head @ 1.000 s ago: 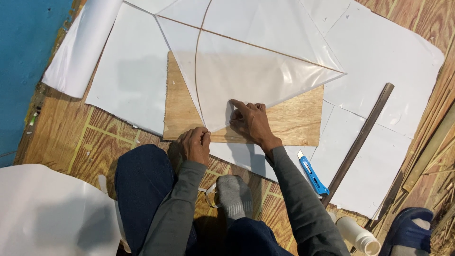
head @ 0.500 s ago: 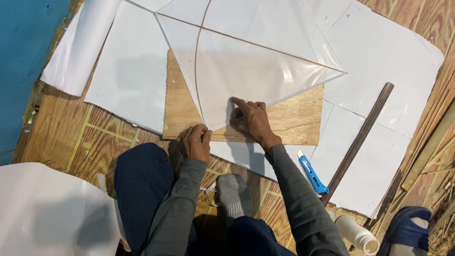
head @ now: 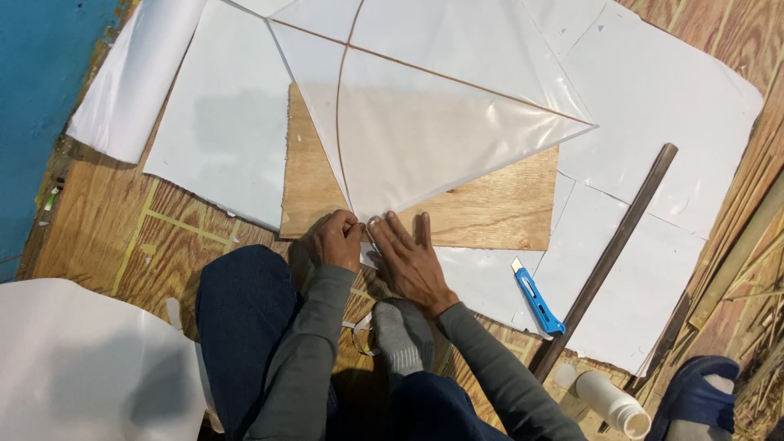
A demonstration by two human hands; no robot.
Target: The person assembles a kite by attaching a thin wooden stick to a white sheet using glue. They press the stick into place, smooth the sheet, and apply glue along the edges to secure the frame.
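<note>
A translucent white kite with thin cane sticks lies over a plywood board on the floor. Its lower tip points toward me. My left hand is curled, with its fingertips pinched at that tip. My right hand lies flat just right of it, fingers spread on the board's near edge, touching the tip. A small white scrap shows between the two hands. My knee in dark trousers and a grey sock are right below them.
White sheets spread under and around the board. A blue utility knife and a long dark bar lie to the right. A white bottle, a blue slipper and cane strips sit further right.
My right hand has slid back toward me, off the kite sheet to its tip, close beside my left hand. The left hand has barely shifted.
</note>
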